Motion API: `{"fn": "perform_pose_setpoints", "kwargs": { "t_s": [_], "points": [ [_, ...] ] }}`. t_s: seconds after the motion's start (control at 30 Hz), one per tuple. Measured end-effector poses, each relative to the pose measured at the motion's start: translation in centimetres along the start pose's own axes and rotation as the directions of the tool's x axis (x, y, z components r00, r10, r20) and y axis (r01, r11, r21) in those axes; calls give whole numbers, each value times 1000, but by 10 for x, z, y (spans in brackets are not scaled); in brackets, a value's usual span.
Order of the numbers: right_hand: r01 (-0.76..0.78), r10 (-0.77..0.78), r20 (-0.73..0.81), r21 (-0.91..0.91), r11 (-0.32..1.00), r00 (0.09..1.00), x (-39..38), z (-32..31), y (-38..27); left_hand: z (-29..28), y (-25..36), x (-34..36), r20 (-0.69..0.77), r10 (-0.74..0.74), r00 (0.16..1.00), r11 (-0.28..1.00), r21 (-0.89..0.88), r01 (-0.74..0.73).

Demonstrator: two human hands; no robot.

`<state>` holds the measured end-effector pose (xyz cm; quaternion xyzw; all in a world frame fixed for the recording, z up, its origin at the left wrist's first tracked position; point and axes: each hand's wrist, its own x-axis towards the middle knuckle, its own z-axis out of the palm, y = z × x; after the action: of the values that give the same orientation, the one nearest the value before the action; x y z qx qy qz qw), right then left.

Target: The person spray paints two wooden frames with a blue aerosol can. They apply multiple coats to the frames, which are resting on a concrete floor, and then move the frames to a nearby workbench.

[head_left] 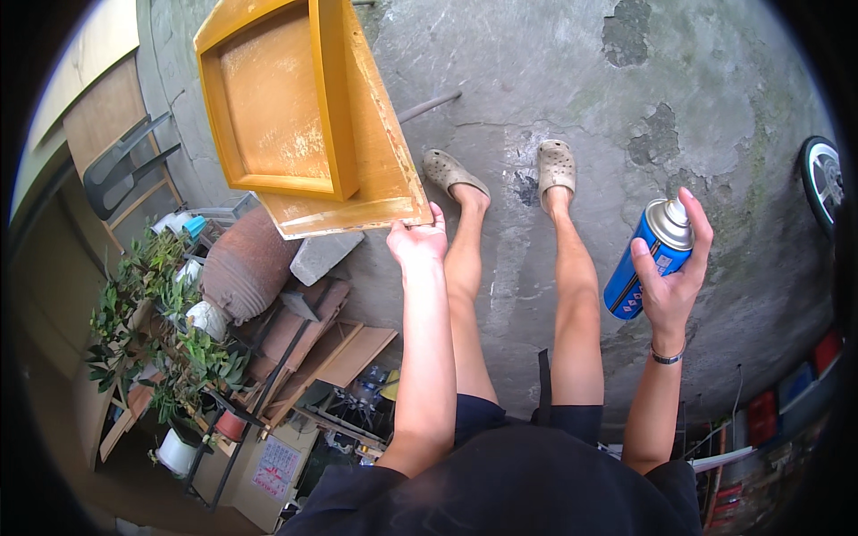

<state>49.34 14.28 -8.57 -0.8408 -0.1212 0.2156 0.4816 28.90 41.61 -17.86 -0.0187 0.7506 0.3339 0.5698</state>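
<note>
left hand point(416, 239) outstretched, gripping yellow wooden tray point(304, 116) corner; right hand point(672, 277) raised, clasping spray can point(650, 259).

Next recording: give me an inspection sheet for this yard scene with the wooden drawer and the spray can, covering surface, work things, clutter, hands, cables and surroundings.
Surface: grey concrete floor, stained, with dark patches where the top layer has flaked.
Work things: yellow wooden drawer, tilted and held off the floor by its lower corner; blue spray can, upright, silver top.
Clutter: grey block under the drawer; brown clay pot on its side; loose boards.
Hands: left hand grips the drawer's corner; right hand wraps the can, forefinger on the nozzle.
Cables: nothing seen.
Surroundings: potted plants on a rack at left; a wheel at the right edge; the person's feet in beige clogs.
</note>
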Motion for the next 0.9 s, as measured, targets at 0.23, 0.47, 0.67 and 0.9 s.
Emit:
{"fn": "perform_pose_setpoints", "kwargs": {
  "t_s": [0.23,0.47,0.67,0.9],
  "points": [
    [7,-7,3,-5,1000,1000,2,-1,-7,-30,7,9,39,83,996,996,41,-85],
    [107,-107,-3,-44,993,994,13,10,-29,-106,22,31,37,184,982,930,317,-186],
    [-72,122,-127,342,937,984,54,45,-19,-159,34,26,423,146,894,363,818,-446],
    [-115,254,-141,620,776,957,98,72,29,-218,63,45,319,64,946,155,933,-325]
  ]
}}
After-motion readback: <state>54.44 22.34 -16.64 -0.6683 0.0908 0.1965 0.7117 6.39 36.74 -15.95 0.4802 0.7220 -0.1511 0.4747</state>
